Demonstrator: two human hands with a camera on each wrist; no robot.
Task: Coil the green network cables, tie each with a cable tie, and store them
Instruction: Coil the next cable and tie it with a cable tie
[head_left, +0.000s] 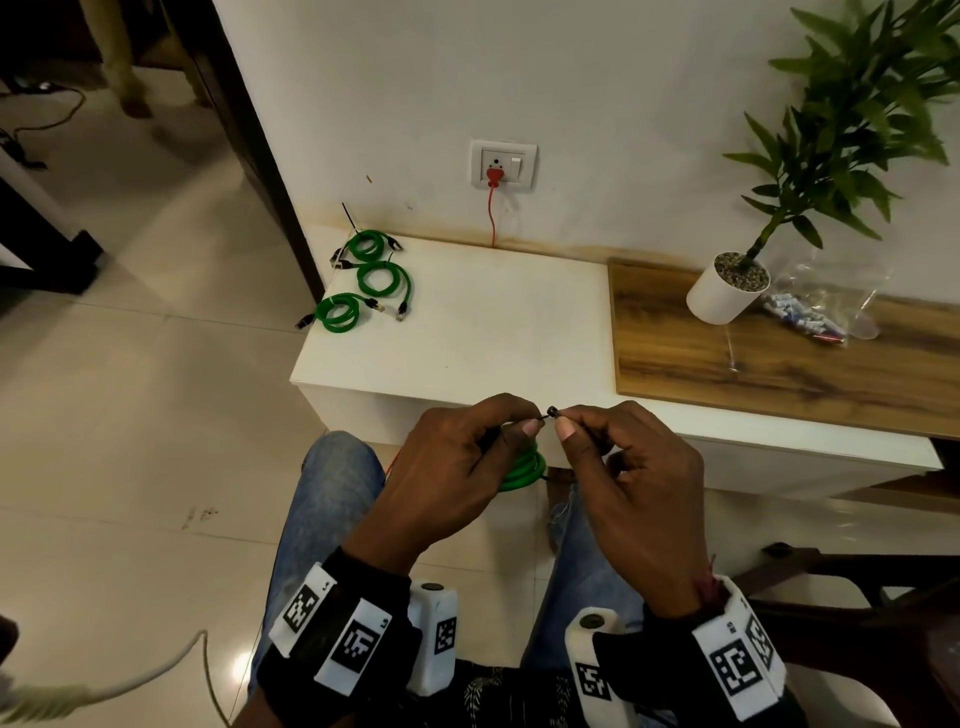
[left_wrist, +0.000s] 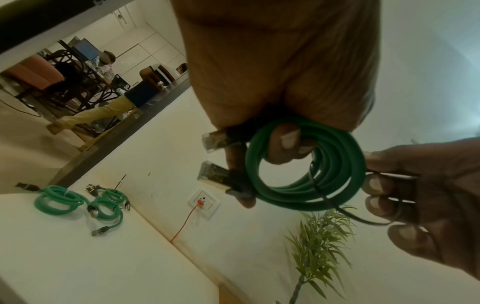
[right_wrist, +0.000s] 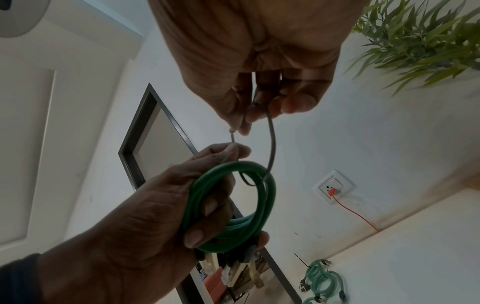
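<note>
Threading time: my left hand curls round the green coil and pinches the tie's thin tail, while my right hand pinches the head end of the black cable tie at the center of the head view. To do this well, I judge I should keep the tail short between my fingertips so it stays stiff, line it square with the head's slot, and keep the tie's loop around every strand before pulling snug.

The coil hangs below my hands, low center in the head view, off the table. It is a tidy ring of several turns, glossy green, with 2 clear plugs poking out at the left of the left wrist view. The tie runs as a slack black arc through the ring. 3 finished coils lie on the white table, upper left.
</note>
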